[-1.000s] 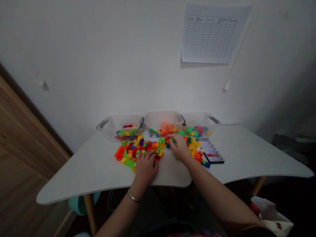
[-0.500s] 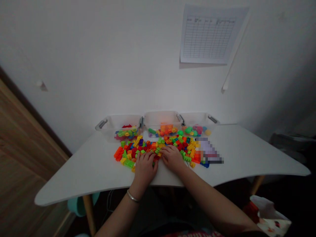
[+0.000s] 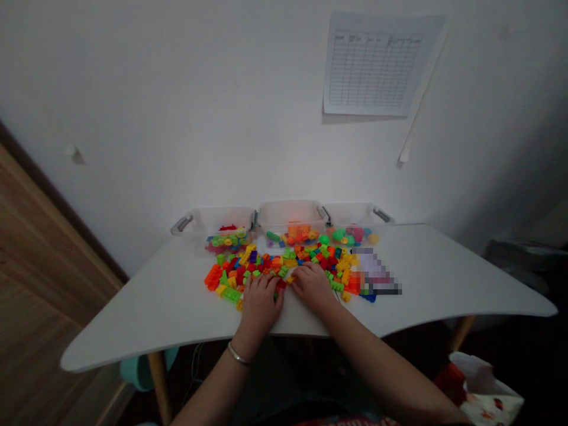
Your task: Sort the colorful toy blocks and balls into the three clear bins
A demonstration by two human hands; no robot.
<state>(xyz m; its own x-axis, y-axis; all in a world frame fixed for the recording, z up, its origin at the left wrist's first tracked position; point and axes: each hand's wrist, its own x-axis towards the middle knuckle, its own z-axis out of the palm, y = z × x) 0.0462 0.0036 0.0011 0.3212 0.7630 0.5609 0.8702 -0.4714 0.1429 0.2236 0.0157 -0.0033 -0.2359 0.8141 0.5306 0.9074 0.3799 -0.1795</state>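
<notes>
A loose pile of colourful plastic toy building bricks [image 3: 231, 294] lies on the white table. My left hand [image 3: 261, 299], with a silver bangle at the wrist, rests at the pile's near edge. Its fingers curl over the bricks, and a red brick [image 3: 281, 285] shows between thumb and forefinger. To its right, my right hand [image 3: 312, 287] is closed, its fingertips on a small yellow brick [image 3: 290, 280]. A green brick [image 3: 283, 271] lies just beyond both hands. The palms hide some bricks.
Three clear plastic bins line the wall: the left bin [image 3: 202, 219], the middle bin [image 3: 284, 210] and the right bin [image 3: 355, 210], all holding coloured pieces. A blurred-out flat item [image 3: 375, 269] lies right of the pile. The white table [image 3: 444, 272] has a curved front edge.
My right fingertips have shifted slightly, and the yellow brick shows more plainly at them. A bit of green by my left thumb is no longer visible. My left hand has hardly moved.
</notes>
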